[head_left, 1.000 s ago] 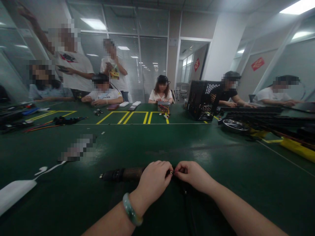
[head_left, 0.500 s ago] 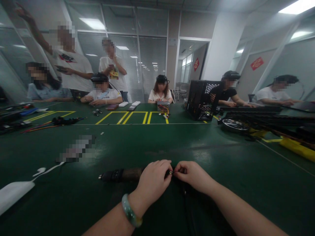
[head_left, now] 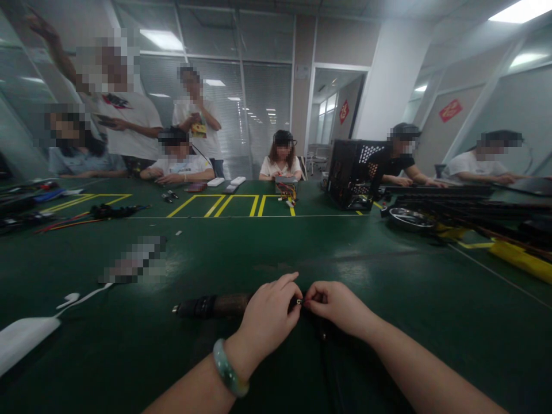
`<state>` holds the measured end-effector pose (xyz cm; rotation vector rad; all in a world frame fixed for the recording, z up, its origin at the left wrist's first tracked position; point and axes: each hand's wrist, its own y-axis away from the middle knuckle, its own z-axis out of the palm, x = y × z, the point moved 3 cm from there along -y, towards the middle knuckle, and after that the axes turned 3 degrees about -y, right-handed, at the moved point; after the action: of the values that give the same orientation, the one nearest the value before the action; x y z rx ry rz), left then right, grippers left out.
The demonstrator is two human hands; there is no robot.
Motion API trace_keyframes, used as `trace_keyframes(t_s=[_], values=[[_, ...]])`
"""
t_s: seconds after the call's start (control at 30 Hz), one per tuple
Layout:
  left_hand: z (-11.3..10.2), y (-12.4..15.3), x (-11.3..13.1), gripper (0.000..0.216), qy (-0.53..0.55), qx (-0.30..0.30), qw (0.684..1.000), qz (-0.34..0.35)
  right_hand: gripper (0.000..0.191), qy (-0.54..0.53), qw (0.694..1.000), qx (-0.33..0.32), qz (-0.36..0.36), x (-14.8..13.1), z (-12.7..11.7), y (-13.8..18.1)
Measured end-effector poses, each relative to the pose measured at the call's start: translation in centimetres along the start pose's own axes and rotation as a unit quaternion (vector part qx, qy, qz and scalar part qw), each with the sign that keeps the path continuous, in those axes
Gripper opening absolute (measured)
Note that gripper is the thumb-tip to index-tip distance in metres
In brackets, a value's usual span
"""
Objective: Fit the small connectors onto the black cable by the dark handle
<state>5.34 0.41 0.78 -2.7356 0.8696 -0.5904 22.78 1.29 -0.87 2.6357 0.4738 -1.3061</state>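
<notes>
A dark cylindrical tool that looks like an electric screwdriver lies on the green table, its metal tip pointing left. My left hand, wearing a green bangle at the wrist, is curled over the tool's right end and hides it; the index finger sticks up. Between the left thumb and fingers shows a small shiny metal piece. Fingertips pinched, my right hand meets it from the right; what it grips is too small to make out. Beneath the right hand a black cable runs towards me.
Left on the table are a blurred-out flat object with a white cord and a white power strip. Further off stand a black computer case, a power supply with coloured wires and dark parts at right. Several people sit or stand opposite.
My left index finger has lifted slightly away from the other fingers. Both hands otherwise stay in place over the right end of the tool.
</notes>
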Motion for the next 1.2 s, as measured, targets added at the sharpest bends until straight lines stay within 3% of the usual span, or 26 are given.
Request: trace_keyframes(t_s=[0.17, 0.43, 1.03, 1.2], values=[[0.14, 0.01, -0.10, 0.022, -0.001, 0.000, 1.000, -0.019, 0.012, -0.005, 1.000, -0.001, 0.006, 0.01, -0.01, 0.04], [0.32, -0.02, -0.28, 0.009, 0.008, -0.004, 1.000, -0.001, 0.013, 0.009, 1.000, -0.001, 0.005, -0.21, -0.14, 0.02], [0.46, -0.09, -0.23, 0.012, 0.001, -0.005, 1.000, 0.018, 0.014, 0.016, 1.000, -0.001, 0.002, -0.27, -0.17, 0.06], [0.43, 0.06, -0.30, 0.014, 0.002, 0.006, 1.000, -0.008, 0.013, 0.007, 1.000, -0.006, 0.002, -0.32, -0.15, 0.11]])
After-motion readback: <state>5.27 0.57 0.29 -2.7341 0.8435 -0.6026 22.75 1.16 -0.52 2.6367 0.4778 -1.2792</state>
